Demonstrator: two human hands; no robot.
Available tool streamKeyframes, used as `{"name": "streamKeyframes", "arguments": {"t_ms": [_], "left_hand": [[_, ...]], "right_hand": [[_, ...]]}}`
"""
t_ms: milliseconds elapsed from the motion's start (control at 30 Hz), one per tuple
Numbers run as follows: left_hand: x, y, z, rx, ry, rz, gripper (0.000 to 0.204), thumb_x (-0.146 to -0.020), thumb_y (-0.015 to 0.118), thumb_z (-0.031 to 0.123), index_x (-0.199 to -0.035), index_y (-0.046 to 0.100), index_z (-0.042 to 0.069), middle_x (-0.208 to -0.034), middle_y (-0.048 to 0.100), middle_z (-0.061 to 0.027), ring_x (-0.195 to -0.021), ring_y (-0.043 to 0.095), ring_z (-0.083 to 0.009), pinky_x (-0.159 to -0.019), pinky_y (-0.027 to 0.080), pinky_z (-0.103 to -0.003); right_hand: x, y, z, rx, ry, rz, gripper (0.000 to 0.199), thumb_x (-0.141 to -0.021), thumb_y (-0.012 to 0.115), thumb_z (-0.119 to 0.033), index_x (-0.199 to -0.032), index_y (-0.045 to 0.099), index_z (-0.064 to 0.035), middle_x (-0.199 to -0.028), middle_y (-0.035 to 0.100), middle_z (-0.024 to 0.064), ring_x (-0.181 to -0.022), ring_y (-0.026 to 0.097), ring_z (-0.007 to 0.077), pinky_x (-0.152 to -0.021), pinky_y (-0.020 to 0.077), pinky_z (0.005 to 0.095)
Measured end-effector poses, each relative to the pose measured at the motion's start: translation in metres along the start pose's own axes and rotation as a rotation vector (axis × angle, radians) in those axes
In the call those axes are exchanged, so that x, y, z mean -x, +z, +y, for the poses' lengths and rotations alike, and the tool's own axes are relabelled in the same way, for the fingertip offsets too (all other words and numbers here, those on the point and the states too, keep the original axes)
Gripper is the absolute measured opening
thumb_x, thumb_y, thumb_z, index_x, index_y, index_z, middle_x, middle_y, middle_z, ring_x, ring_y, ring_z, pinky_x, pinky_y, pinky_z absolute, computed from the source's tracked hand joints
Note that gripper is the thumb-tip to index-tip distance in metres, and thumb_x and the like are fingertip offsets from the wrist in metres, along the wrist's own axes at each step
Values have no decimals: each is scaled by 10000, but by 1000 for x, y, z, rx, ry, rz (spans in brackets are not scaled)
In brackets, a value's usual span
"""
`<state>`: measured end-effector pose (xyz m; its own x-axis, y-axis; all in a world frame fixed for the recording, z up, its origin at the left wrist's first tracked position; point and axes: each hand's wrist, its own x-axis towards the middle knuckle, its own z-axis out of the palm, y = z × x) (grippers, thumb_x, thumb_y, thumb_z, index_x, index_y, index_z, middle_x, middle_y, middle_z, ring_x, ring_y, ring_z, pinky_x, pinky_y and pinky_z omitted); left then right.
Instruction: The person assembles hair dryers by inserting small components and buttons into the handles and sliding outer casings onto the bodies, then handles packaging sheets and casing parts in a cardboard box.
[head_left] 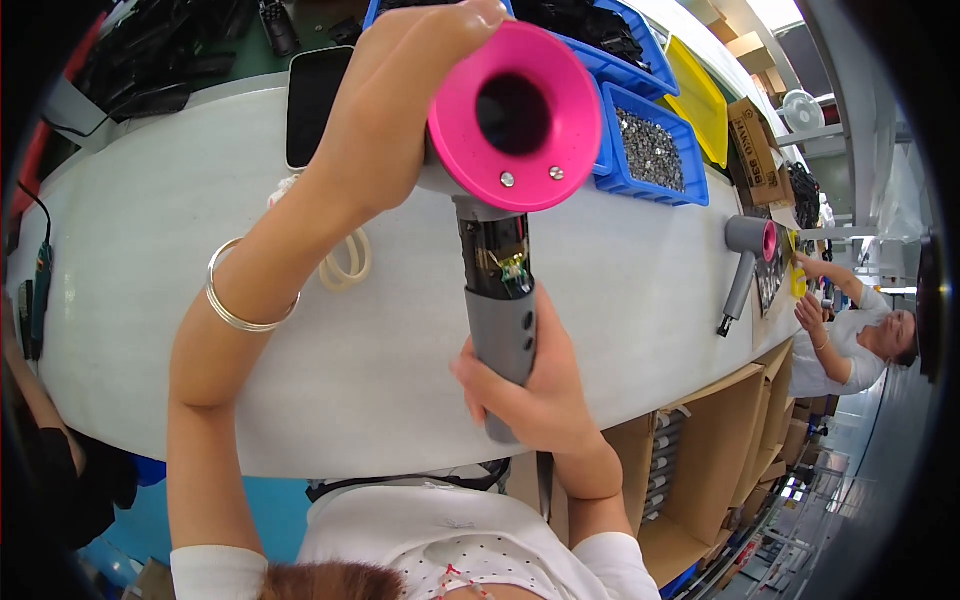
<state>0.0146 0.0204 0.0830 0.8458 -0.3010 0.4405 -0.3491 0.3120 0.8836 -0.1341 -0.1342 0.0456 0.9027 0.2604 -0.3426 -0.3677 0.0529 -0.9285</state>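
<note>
A hair dryer (455, 140) with a grey body and a bright pink ring stands upright in front of me, its round dark opening facing up toward me. Two small silver discs sit on the lower part of the ring. My left hand (405, 85) is closed around the dryer's head from the far left side; its fingertips are partly hidden. Around the grey handle sleeve (500, 330) my right hand (545, 395) is wrapped, thumb across the front. Between sleeve and head, a black inner section (492, 245) with a bit of circuitry shows bare.
Blue bins (690, 185) with small metal parts and black pieces stand at the back. A tablet (310, 110) and cream-coloured rings (345, 262) lie left. Another hair dryer (745, 240) lies right, near a co-worker (850, 340). Cardboard boxes (700, 480) stand below the table's right edge.
</note>
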Motion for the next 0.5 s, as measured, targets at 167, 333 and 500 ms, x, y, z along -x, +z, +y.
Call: {"name": "streamKeyframes", "arguments": {"t_ms": [167,333,500], "left_hand": [[39,19,-61,-45,-44,392,330,-988,365,288,-1137,469,12,-1087,540,-47,-1007,507,-99,-884,394,-252],[72,56,-35,420,-630,67,261,-995,374,253,-1138,419,39,-1063,474,-46,-1021,445,-107,-898,384,-273],[73,50,-33,409,-505,-130,337,-973,410,120,-1273,307,4,-1095,490,-88,-1017,509,-130,-896,435,-294]], "right_hand": [[-5,-5,4,173,-12,199,373,-817,600,3,-1109,369,-28,-736,538,56,-503,536,106,-441,429,261],[-12,-11,9,307,-119,330,455,-808,616,1,-1173,345,-16,-745,545,55,-552,561,126,-494,454,276],[-5,-14,-3,539,-268,196,632,-784,644,-6,-1306,289,20,-856,619,103,-707,634,180,-639,520,296]]}}
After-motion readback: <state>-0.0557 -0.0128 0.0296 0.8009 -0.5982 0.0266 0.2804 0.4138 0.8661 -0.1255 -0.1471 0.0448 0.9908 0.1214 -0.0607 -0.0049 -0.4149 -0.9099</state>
